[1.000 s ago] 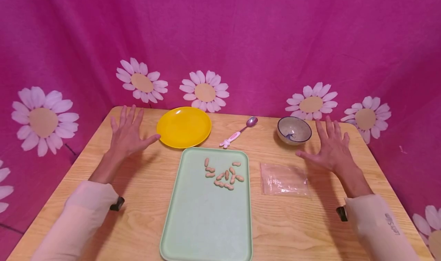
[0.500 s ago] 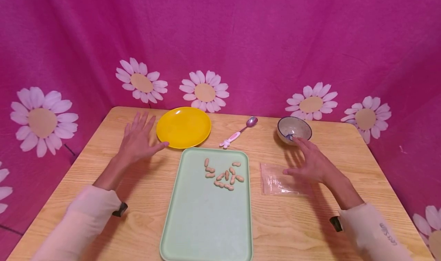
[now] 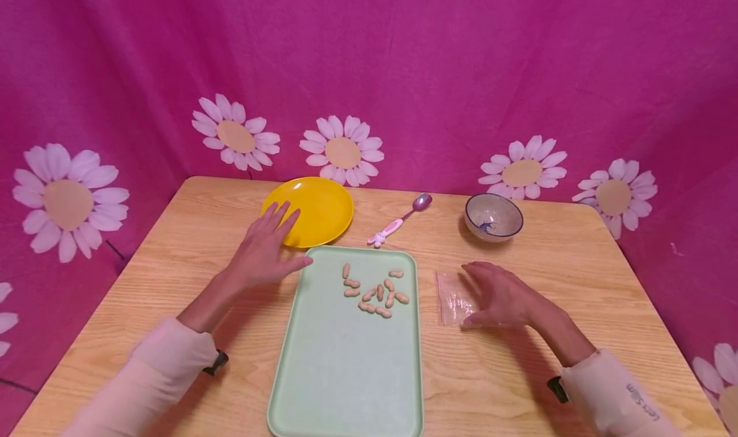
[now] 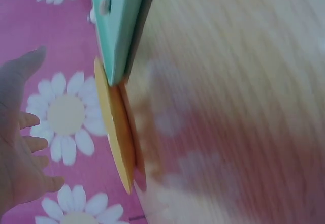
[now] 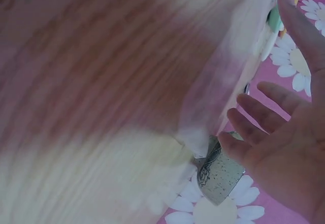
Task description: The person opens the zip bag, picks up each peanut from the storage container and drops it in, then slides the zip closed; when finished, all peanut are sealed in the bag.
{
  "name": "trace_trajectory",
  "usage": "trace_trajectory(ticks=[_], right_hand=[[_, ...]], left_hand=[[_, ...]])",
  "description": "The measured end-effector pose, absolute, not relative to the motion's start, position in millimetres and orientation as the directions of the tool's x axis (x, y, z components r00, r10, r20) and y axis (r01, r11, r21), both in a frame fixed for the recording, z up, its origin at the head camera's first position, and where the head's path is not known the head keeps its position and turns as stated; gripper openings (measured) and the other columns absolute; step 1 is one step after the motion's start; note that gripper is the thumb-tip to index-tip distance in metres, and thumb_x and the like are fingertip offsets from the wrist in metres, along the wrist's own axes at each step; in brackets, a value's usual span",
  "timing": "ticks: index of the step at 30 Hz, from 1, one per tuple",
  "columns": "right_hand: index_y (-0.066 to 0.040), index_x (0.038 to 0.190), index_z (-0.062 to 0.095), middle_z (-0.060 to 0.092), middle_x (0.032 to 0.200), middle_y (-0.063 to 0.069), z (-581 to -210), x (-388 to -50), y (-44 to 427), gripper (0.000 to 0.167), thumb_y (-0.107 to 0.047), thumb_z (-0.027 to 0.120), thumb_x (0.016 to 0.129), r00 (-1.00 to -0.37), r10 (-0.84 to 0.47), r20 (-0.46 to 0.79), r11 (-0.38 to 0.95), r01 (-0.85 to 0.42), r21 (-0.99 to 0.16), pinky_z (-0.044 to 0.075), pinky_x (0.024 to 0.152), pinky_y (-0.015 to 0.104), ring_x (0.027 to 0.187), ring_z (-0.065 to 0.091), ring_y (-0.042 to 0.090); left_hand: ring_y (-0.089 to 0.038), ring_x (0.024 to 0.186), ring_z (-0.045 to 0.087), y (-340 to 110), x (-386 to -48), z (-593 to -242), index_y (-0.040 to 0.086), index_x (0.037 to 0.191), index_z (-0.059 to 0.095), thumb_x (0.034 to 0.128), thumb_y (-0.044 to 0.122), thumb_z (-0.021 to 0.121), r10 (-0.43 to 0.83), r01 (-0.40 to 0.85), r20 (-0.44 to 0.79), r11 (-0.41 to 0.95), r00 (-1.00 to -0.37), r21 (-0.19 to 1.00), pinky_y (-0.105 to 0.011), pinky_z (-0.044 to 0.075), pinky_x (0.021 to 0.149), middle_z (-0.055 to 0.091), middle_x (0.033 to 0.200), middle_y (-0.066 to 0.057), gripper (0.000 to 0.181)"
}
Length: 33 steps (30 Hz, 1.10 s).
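Note:
My left hand [image 3: 262, 251] hovers between the yellow plate [image 3: 323, 213] and the upper left corner of the pale green tray [image 3: 346, 366]. Its fingers are spread and hold nothing; in the left wrist view they also appear apart from the plate [image 4: 116, 127]. Over the clear plastic bag [image 3: 452, 299] hangs my right hand [image 3: 507, 296], covering the bag's right part. Its fingers are loosely bent and hold nothing, and the right wrist view shows the bare palm [image 5: 289, 158]. Several peanuts [image 3: 380, 293] in their shells lie on the tray's upper half.
A spoon [image 3: 400, 221] with a pink rabbit handle lies behind the tray. The bowl [image 3: 492, 218] with a blue rim stands at the back right of the wooden table [image 3: 490, 386]. A pink curtain [image 3: 403, 72] with daisies hangs behind.
My left hand has moved right and nearer, from beside the plate toward the tray's corner. My right hand has come left and down, from beside the bowl to over the plastic bag.

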State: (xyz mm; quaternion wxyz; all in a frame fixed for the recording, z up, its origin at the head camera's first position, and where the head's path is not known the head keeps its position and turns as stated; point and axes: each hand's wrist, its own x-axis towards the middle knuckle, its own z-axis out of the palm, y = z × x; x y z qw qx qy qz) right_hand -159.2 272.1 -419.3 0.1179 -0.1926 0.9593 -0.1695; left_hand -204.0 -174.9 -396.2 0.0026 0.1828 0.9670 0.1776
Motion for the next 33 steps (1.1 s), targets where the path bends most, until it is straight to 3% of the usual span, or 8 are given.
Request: trace_trajectory(ticks=[7,16,26,33], right_hand=[[-0.001,0.134,0.049,0.046,0.138,0.024,-423,-155,275,0.097,-0.044,0.089,0.056,-0.874,-0.450,-0.184,0.850,-0.355,-0.390,0.032,0.105,0.060,0.128,0.042,0.045],[-0.001,0.127,0.055,0.053,0.128,0.022,-427,-153,277,0.080,-0.028,0.089,0.061,-0.875,-0.474,-0.103,0.835,-0.409,-0.368,0.038,0.101,0.058,0.118,0.050,0.041],[-0.003,0.132,0.050,0.054,0.131,0.020,-428,-151,275,0.084,-0.031,0.087,0.063,-0.907,-0.421,-0.013,0.818,-0.373,-0.439,0.037,0.102,0.057,0.121,0.049,0.039],[-0.006,0.136,0.046,0.050,0.137,0.017,-428,-149,269,0.088,-0.030,0.088,0.063,-0.923,-0.385,0.020,0.756,-0.328,-0.567,0.041,0.100,0.055,0.126,0.047,0.037]], left_hand=[[-0.034,0.147,0.009,-151,-199,-400,0.014,0.151,0.023,0.0784,0.052,0.068,0.421,0.407,0.035,0.848,-0.906,0.339,-0.059,0.018,0.114,0.014,0.160,-0.011,0.093],[-0.031,0.147,0.009,-126,-194,-407,0.017,0.150,0.027,0.0772,0.055,0.068,0.461,0.433,0.018,0.818,-0.887,0.378,-0.057,0.018,0.115,0.014,0.160,-0.007,0.092],[-0.025,0.148,0.013,-101,-188,-404,0.021,0.150,0.028,0.0760,0.056,0.069,0.452,0.391,-0.021,0.793,-0.892,0.467,-0.053,0.021,0.116,0.019,0.159,-0.003,0.092],[-0.023,0.144,0.024,-79,-185,-400,0.024,0.148,0.033,0.0769,0.051,0.071,0.490,0.387,-0.045,0.736,-0.870,0.555,-0.052,0.033,0.110,0.025,0.157,-0.001,0.085]])
